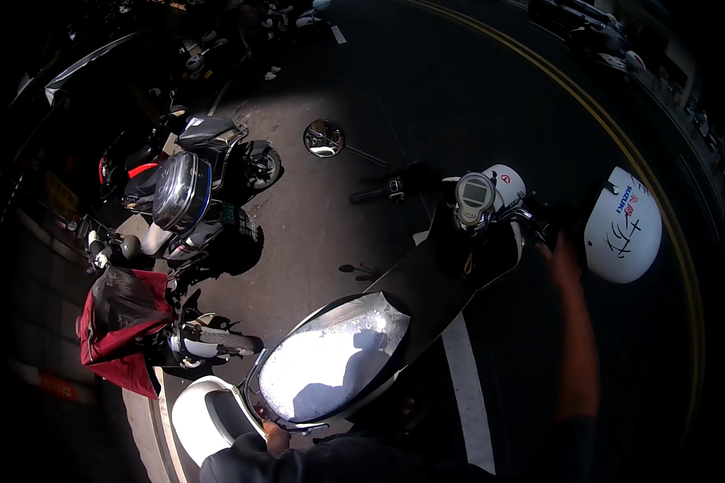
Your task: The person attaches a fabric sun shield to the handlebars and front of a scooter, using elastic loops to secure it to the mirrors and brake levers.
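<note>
A motor scooter stands in front of me, its wet-looking, sunlit seat reflecting my shadow. My right hand reaches out to the right end of the handlebar, closed around the grip, which is mostly lost in shadow. Beside it hangs a white helmet with markings; what holds it up is hidden. Low at the rear of the seat, my left hand is closed on the metal grab rail. Next to that hand is a rounded white shell with a dark panel. A round gauge sits mid-handlebar.
Several parked scooters line the left, one with a clear-lidded top box, another under a dark red cover. The scooter's left mirror juts outward. A white road line runs beside the scooter; double yellow lines curve beyond.
</note>
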A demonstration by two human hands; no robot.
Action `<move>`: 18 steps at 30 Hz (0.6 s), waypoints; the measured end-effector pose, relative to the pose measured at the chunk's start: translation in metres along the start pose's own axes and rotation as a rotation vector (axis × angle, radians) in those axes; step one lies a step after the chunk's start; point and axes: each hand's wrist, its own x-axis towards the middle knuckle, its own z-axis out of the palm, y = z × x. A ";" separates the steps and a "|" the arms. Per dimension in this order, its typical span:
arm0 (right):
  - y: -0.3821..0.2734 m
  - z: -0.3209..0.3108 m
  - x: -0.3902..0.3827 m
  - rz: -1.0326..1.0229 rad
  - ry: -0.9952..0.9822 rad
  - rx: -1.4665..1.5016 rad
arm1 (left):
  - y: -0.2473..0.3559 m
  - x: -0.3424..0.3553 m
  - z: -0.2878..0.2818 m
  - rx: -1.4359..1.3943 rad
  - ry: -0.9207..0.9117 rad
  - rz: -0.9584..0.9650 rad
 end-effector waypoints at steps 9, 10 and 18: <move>0.080 -0.041 0.200 -0.139 0.069 -0.069 | -0.049 -0.099 0.154 0.165 -0.030 -0.046; 0.083 -0.067 0.226 -0.101 0.007 -0.060 | -0.050 -0.113 0.183 0.187 -0.037 -0.043; 0.165 -0.137 0.297 -0.044 -0.013 0.003 | -0.056 -0.210 0.274 0.197 -0.033 -0.039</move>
